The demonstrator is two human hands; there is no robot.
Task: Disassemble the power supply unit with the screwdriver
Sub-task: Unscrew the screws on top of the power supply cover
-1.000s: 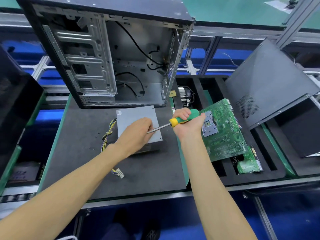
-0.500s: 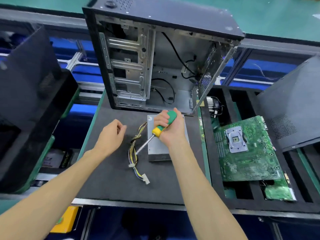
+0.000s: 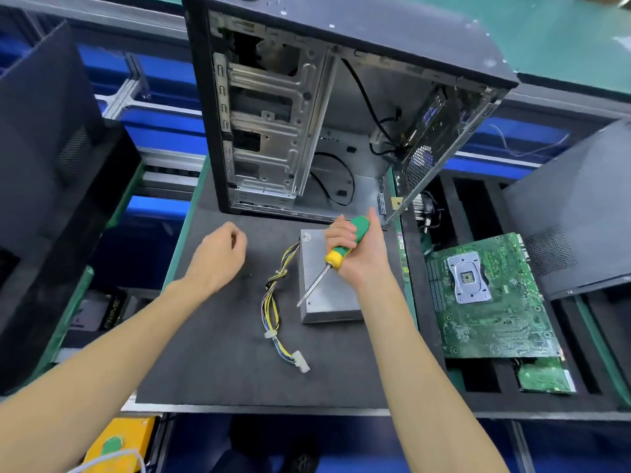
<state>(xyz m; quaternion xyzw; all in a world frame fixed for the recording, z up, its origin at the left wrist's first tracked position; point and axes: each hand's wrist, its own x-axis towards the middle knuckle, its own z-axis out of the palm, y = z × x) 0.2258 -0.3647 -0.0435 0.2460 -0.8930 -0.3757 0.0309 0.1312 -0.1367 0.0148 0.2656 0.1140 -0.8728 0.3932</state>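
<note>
Two long arms reach in from the near side. Both are bare, with no sleeves, gloves, rings or watch. The left hand (image 3: 218,259) and the right hand (image 3: 360,254) each show bare fingers (image 3: 336,233).

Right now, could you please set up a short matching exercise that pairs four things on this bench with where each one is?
Things:
1. screwdriver
2. power supply unit
3. motherboard
4. cable bundle

Places:
a. lying in the black tray on the right
b. held in the right hand
c. flat on the dark mat, in front of the open computer case
d. trailing on the mat to the left of the metal box

Pairs: 1-b, 2-c, 3-a, 4-d
</note>
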